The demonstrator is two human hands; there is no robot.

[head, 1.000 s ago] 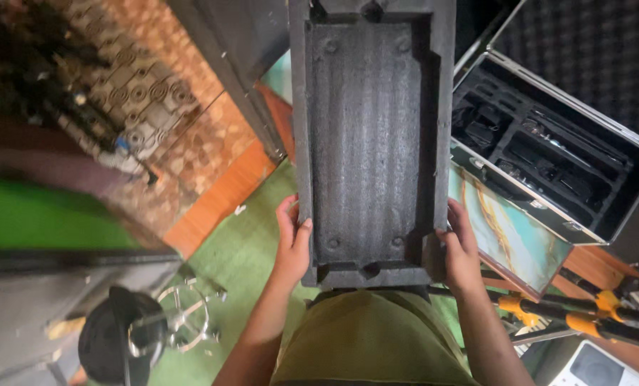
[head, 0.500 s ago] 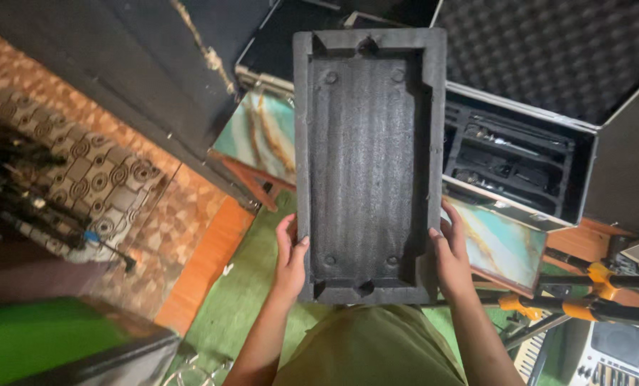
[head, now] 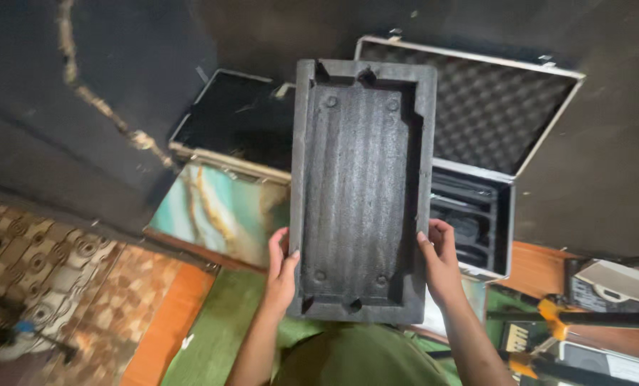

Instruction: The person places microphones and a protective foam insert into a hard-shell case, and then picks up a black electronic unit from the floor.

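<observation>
I hold a long dark grey foam tray insert (head: 362, 186) upright in front of me, its ribbed hollow side facing me. My left hand (head: 282, 275) grips its lower left edge and my right hand (head: 441, 261) grips its lower right edge. Behind the insert stands an open aluminium-edged case (head: 477, 214), its lid lined with egg-crate foam (head: 491, 114) and its base holding black compartments.
A marbled teal and gold panel (head: 215, 214) lies to the left under a dark flat case (head: 233, 121). Patterned tiles (head: 69, 271) and a green mat (head: 219, 329) cover the floor. Orange-jointed stand legs (head: 555, 314) and grey devices (head: 612, 286) lie at the right.
My view has swung up and left, so the open case now sits behind the insert. Both hands keep the same grip on the insert's lower edges.
</observation>
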